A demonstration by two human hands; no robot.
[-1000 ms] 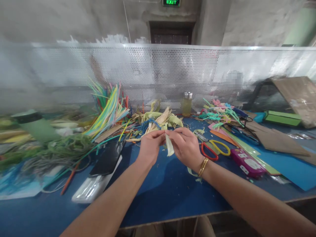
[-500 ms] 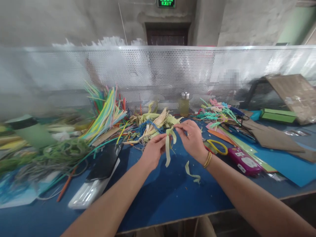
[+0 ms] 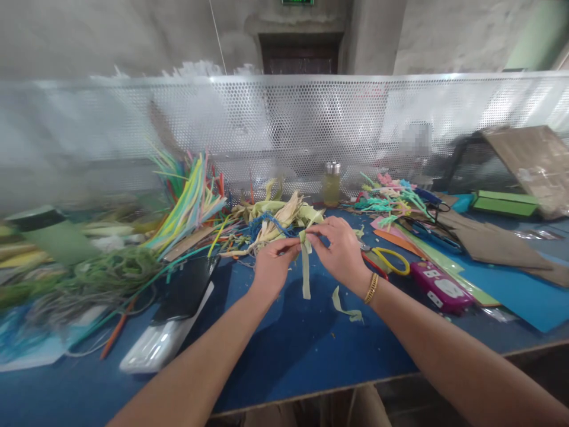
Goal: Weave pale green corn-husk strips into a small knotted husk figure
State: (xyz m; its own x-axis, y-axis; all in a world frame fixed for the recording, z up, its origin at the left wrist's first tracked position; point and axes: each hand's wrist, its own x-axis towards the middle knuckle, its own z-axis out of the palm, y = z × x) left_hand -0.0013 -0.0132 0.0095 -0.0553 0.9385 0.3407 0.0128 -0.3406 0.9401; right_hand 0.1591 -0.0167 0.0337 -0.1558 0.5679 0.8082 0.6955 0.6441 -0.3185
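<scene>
My left hand point(image 3: 271, 270) and my right hand point(image 3: 340, 249) meet over the blue table point(image 3: 284, 356), both pinching the top of a pale green leaf strip point(image 3: 306, 270) that hangs straight down between them. The fingers of both hands are closed on it. A torn curl of the same strip point(image 3: 344, 305) lies on the table just below my right wrist, which wears a gold bracelet. Right behind my hands is a heap of dried husk leaves with blue yarn point(image 3: 278, 219).
Scissors with red and yellow handles point(image 3: 389, 258) and a pink case point(image 3: 438, 287) lie to the right. A black phone point(image 3: 182, 287) on a white case sits left, beside a bundle of coloured sticks point(image 3: 191, 198). A small jar point(image 3: 331, 184) stands by the perforated metal screen point(image 3: 311, 124).
My hands parted and drew the strip into a loop, then came back together; the strip now hangs straight. A torn piece that was under my right wrist now lies in plain view.
</scene>
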